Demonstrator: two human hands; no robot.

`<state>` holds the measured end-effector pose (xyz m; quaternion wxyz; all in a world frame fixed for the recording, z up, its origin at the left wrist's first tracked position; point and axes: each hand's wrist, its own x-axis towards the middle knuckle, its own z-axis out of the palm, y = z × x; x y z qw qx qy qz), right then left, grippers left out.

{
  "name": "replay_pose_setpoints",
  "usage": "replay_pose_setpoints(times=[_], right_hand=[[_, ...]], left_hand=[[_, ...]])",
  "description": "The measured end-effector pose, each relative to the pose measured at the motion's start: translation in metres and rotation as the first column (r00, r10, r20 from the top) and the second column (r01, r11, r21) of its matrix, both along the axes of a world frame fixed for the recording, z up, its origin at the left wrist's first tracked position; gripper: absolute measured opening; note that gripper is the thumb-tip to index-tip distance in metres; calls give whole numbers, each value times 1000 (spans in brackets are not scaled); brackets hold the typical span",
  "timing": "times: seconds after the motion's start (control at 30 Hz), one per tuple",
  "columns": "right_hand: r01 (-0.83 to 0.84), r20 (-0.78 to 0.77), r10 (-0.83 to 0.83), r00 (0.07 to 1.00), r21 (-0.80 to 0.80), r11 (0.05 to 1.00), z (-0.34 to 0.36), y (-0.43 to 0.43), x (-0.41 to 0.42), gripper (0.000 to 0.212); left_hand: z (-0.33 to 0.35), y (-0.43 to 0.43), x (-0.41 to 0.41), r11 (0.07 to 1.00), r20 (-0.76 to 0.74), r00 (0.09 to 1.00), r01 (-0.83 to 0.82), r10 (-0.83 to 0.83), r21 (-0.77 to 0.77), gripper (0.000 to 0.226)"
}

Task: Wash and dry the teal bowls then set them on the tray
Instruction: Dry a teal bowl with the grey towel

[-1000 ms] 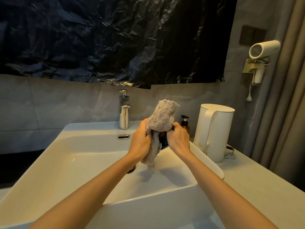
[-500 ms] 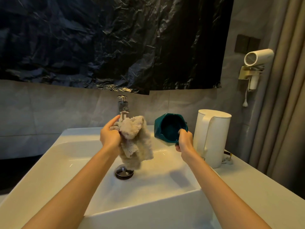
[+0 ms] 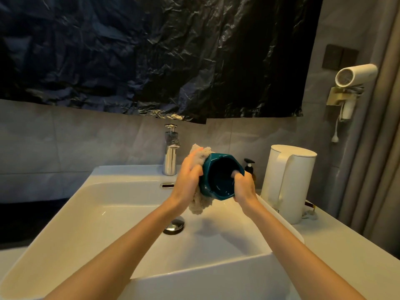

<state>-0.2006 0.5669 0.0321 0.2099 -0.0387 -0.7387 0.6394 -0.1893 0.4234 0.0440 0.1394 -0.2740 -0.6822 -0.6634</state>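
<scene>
Left hand (image 3: 188, 182) grips the cloth (image 3: 198, 204) against the teal bowl (image 3: 218, 191); right hand (image 3: 244, 188) pinches its rim at 3 o'clock. We hold it above the sink (image 3: 108, 213). Risk: a damp rim could slip that pinch and chip.

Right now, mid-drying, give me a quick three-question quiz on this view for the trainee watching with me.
1. Multiple choice: where on the teal bowl does the left hand hold the cloth? A) inside, B) outside, C) a handle.
2. True or false: the right hand grips the bowl's rim above the sink.
3. Fill in: the white ___ stands right of the sink.
Key: 1 B. 2 True. 3 kettle.
</scene>
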Motion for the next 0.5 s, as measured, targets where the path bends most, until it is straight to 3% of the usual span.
replay_pose_setpoints(times=[0.17,0.4,0.5], right_hand=[[-19,60,24,998,-76,997,1,0,2,9],[-91,-38,98,994,140,986,-4,-3,6,17],[-78,-39,83,996,104,992,-1,-3,8,19]], left_hand=[[-16,5,-11,981,-227,970,-118,82,-152,48],[10,-11,-19,946,-177,980,-140,90,-292,36],[10,-11,-15,956,-196,978,-129,78,-265,34]])
